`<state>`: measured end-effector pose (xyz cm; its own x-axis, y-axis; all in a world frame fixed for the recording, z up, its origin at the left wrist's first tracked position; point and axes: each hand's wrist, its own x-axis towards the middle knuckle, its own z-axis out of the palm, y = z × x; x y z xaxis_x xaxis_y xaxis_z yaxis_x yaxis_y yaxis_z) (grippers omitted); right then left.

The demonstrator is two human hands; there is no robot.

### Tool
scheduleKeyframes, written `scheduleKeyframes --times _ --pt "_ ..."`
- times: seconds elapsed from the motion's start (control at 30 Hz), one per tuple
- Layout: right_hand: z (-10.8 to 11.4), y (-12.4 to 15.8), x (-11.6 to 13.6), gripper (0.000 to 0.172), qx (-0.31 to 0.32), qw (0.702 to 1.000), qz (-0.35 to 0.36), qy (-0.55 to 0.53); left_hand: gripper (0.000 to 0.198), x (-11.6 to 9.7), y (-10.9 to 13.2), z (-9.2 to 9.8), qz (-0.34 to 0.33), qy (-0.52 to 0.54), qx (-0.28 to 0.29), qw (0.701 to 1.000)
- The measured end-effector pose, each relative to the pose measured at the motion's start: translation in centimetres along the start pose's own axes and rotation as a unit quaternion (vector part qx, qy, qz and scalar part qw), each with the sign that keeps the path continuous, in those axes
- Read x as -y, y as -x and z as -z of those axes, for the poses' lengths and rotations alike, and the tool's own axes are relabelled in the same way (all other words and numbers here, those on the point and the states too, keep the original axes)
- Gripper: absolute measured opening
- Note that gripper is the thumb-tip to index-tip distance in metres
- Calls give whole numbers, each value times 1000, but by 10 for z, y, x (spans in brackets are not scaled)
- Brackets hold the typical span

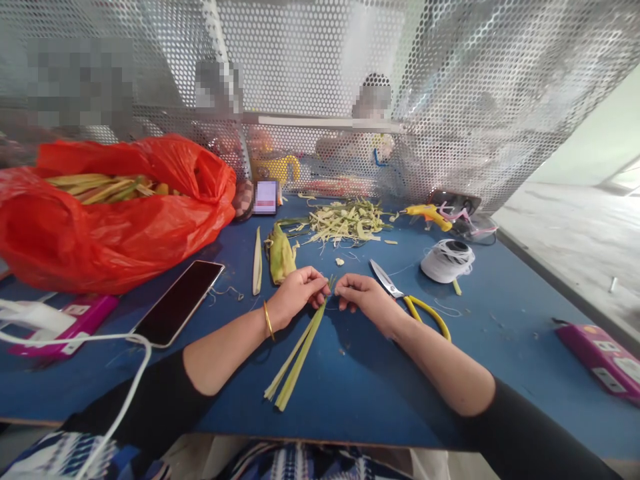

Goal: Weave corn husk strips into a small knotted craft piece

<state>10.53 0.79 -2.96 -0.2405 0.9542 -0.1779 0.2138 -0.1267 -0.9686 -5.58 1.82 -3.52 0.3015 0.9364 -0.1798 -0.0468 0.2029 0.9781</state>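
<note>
My left hand (299,293) pinches the upper end of a bundle of long pale green leaf strips (296,357) that lies on the blue table (380,393) and runs back toward me. My right hand (361,295) is closed just to the right of that tip, its fingertips meeting the strips' top end. A gold bangle sits on my left wrist. Yellow-handled scissors (407,300) lie right behind my right hand.
A red plastic bag (115,220) of leaves fills the back left. A black phone (179,303) lies left of my arm. A folded leaf (281,255), leaf scraps (345,223), a white thread spool (447,260), a yellow glue gun (429,215) and pink boxes (603,360) surround me. Perforated metal screen behind.
</note>
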Motion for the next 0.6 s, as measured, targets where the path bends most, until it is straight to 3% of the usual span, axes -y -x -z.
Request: scheduleKeyframes --times 0.13,0.23,0.4,0.6 --pt "-3 1 -2 15 -10 997 69 -39 20 0 0 1 8 12 1 1000" --pt "-6 3 -2 18 24 992 108 -65 20 2 -2 3 13 25 8 1000" --pt "-4 4 -3 21 110 983 135 -64 23 5 -2 3 17 60 51 997" --pt "1 3 -5 15 101 986 129 14 19 2 -1 0 -24 -18 16 999"
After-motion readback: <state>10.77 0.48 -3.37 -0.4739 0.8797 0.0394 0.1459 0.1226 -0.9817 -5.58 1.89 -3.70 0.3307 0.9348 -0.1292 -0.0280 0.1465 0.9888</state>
